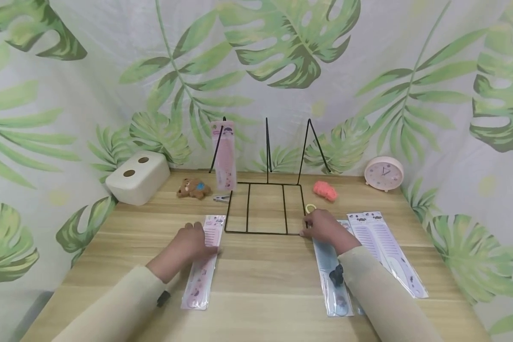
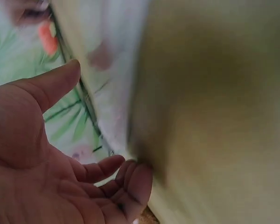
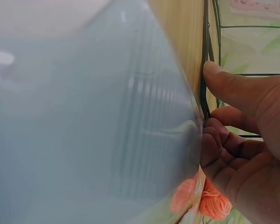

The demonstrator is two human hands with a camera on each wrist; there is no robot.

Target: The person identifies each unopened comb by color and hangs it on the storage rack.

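left hand (image 1: 191, 242): lies palm down on the upper end of the pink packaged comb (image 1: 202, 267), fingers relaxed and barely bent over the packet; the packet runs from under the hand toward the near table edge.
right hand (image 1: 320, 226): at the front right corner of the black wire rack (image 1: 265, 209), fingers curled, thumb laid against the base wire; it rests over the top of the blue packaged comb (image 1: 333, 273), which runs back under the forearm.
rack: flat rectangular base split into three bays, three thin uprights at the back; a second pink comb packet (image 1: 224, 154) leans in the left bay.
head view only: two lavender comb packets (image 1: 386, 251) just right of the blue one; a yellow ring (image 1: 310, 208) beside the right hand; a coral scrunchie (image 1: 325, 190), a pink alarm clock (image 1: 384, 173), a small bear toy (image 1: 193, 188), a metal clip (image 1: 221, 198), a cream box with two round holes (image 1: 137, 176).
left wrist view: open palm and spread thumb (image 2: 51, 86), fingertips touching the glossy packet edge; much is blurred.
right wrist view: translucent blue film (image 3: 93, 121) with comb teeth showing faintly through it, thumb (image 3: 228, 86) on the wire, fingers curled at the packet edge; whether they pinch the film i cannot tell.
materials: pale wood-grain table (image 1: 265, 266), leaf-print cloth backdrop (image 1: 367, 71), cream sleeves.
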